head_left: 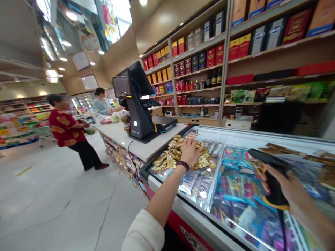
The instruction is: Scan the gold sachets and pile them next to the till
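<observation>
My left hand (191,152), with a beaded bracelet on its wrist, reaches over a heap of small gold packets (171,157) on the freezer's glass top. Its fingers are spread and touch the packets, and none is lifted. My right hand (281,181) is wrapped around a black barcode scanner (274,190) with a yellow-orange edge and a cable hanging down. Something gold shows by the right fingers; whether they hold it, I cannot tell. Under the glass of the chest freezer (222,233) lie blue, purple and other wrapped packs.
Left of the freezer, a white counter (117,136) bears a checkout terminal (138,104) and a flat black device (164,122). Flattened gold wrappers (285,150) lie at the glass's right. A person in a red patterned shirt (61,125) and another (102,104) stand near the counter. Boxed goods fill shelves (199,64) behind.
</observation>
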